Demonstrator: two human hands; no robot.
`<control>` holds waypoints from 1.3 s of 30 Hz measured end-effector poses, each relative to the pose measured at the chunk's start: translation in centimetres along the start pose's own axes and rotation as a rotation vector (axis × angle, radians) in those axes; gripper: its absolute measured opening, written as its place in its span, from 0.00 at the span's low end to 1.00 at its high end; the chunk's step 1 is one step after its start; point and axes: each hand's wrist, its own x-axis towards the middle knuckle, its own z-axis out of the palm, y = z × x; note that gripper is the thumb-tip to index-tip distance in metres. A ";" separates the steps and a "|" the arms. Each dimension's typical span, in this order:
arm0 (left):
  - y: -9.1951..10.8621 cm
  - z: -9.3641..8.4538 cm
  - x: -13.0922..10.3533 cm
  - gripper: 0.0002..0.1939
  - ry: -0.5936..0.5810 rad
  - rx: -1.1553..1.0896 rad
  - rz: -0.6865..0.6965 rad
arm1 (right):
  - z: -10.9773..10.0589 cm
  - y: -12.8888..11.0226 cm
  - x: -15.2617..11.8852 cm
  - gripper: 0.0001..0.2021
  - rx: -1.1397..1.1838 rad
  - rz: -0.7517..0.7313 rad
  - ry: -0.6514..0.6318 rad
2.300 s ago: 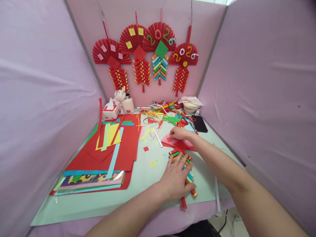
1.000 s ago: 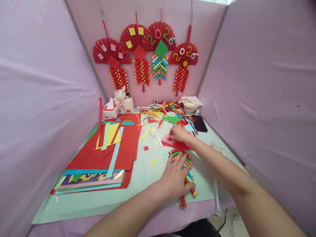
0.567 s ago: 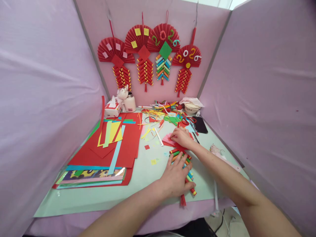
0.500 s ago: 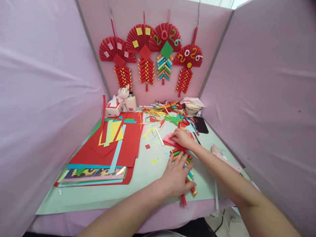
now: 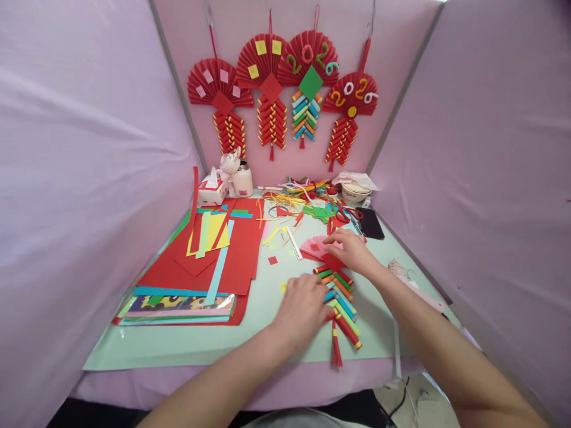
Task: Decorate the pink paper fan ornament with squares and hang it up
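Note:
A pink and red paper fan (image 5: 312,247) lies on the table, a small red square on its pink part. Below it runs a string of rolled paper tubes (image 5: 342,297) in red, green, orange and blue, ending in a red tassel (image 5: 336,348). My right hand (image 5: 352,251) hovers at the fan's right side, fingers apart, with nothing visible in it. At the left edge of the tubes is my left hand (image 5: 303,309), its fingers bent and their tips partly hidden against the tubes.
Red sheets (image 5: 178,273) and coloured strips cover the table's left. A white pen (image 5: 294,243) and a small red square (image 5: 273,260) lie near the fan. Scissors (image 5: 352,214), paper scraps and a black phone (image 5: 371,223) are behind. Four fan decorations hang on the back wall.
My left hand has slid left off the tubes, uncovering more of them. My right hand has lifted from the fan and its fingers have spread. The camera view has shifted slightly.

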 end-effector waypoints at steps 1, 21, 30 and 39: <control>-1.0 -0.9 -0.4 0.10 0.034 0.018 -0.109 | -0.7 -0.1 -1.1 0.08 0.023 -0.005 0.016; -6.5 -1.6 -1.1 0.05 0.001 -0.030 -0.303 | -4.9 12.2 -17.9 0.22 -0.362 0.483 0.188; -6.8 -1.5 -1.4 0.13 0.021 -0.141 -0.238 | -2.7 15.7 -15.8 0.26 -0.258 0.407 -0.033; -7.4 -1.0 -1.5 0.16 0.055 -0.263 -0.253 | -2.9 13.3 -17.9 0.28 0.294 0.515 0.257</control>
